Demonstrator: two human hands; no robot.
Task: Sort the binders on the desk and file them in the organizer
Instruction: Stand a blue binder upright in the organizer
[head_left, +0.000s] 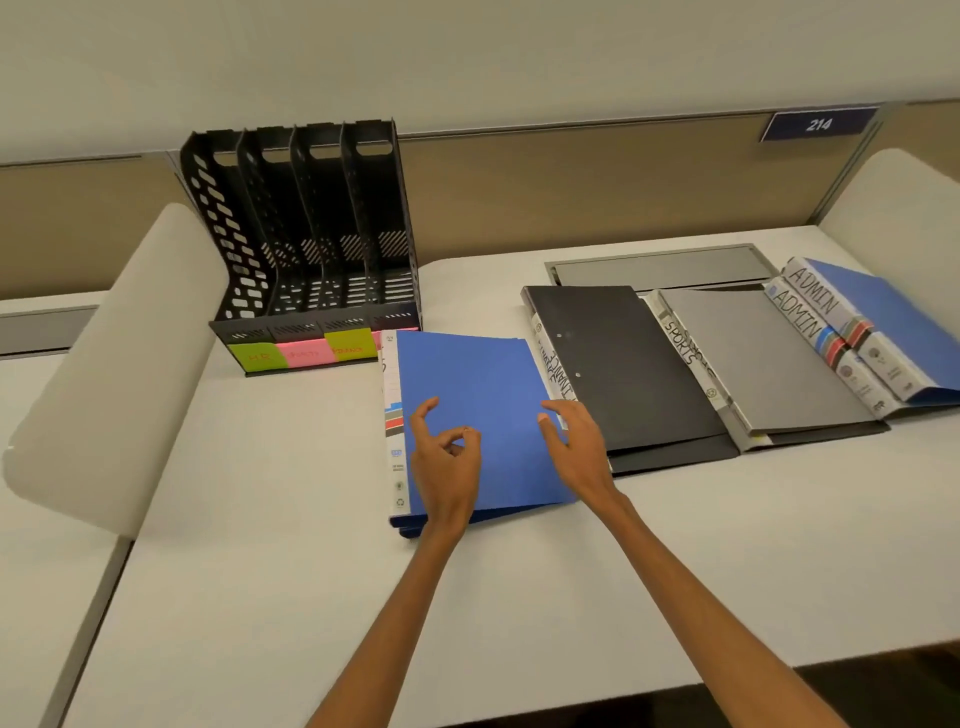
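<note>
Far left, rear of desk (260, 545): black organizer (306, 234), upright, four slots, all without binders. Along its front lip: green label (258, 356) reading "HR", then pink label (304, 353) and yellow-green label (349, 349), wording too faint to read.

Just right of the organizer's front corner: blue binder (467, 374), flat and closed, white spine turned left, spine text too small to read.

Left hand (444, 457): hovering over the near-left part of the blue cover, fingers loosely curled, thumb meeting a fingertip, gripping nothing.

Right hand (576, 447): at the cover's right edge, fingers spread and relaxed, thumb tip on the blue surface; no clamp on the edge evident. Hands apart.

Further right, overlapping in a row: black binder (623, 364) with a partly hidden "FINANCE" spine, grey binder (753, 358) marked "SPORTS", and two ADMIN binders (831, 322) stacked at far right.

Step in hand, by judgement: taking up the blue binder as the first to file; nothing filed yet.

Next move, by judgement: close both hands on opposite edges of the cover, lift, turn the spine into view, read the category, match to the labelled slot, stand upright and slide in. Avoid snagging the black binder's spine during the lift.
</note>
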